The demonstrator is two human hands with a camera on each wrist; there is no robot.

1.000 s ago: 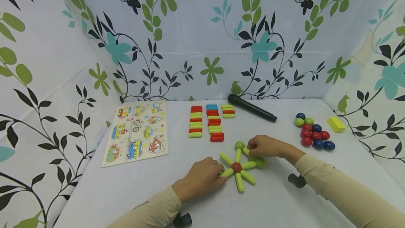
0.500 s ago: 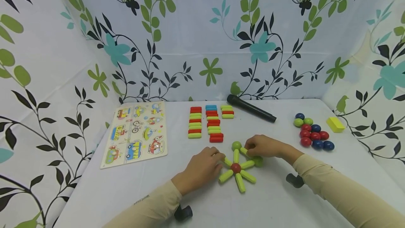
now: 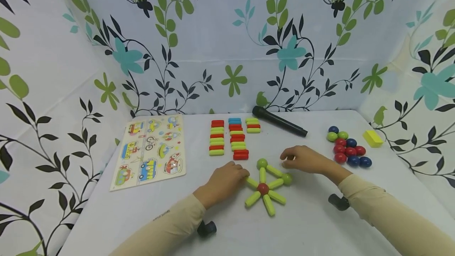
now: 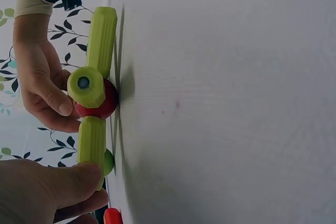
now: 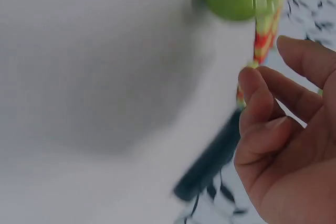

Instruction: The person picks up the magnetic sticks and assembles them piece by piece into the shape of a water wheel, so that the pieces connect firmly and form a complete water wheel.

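A wheel-like toy of yellow-green sticks around a red ball (image 3: 262, 189) lies on the white table. At its far side, a green ball (image 3: 262, 164) caps one stick, and a linking stick (image 3: 274, 171) runs to another green ball (image 3: 286, 179) on the right. My left hand (image 3: 224, 181) pinches the upper-left stick (image 4: 92, 140) between thumb and fingers, as the left wrist view shows. Just right of the toy, my right hand (image 3: 305, 159) holds nothing, its thumb apart from loosely bent fingers (image 5: 254, 85).
Rows of coloured sticks (image 3: 217, 140) lie behind the toy, near a black microphone (image 3: 281, 121). On the left is a picture puzzle board (image 3: 149, 151). Several red, blue and green balls (image 3: 350, 151) and a yellow block (image 3: 373, 138) sit at the right.
My left hand has shifted from the lower-left stick to the upper-left one. My right hand has let go of the linking stick and drawn away to the right.
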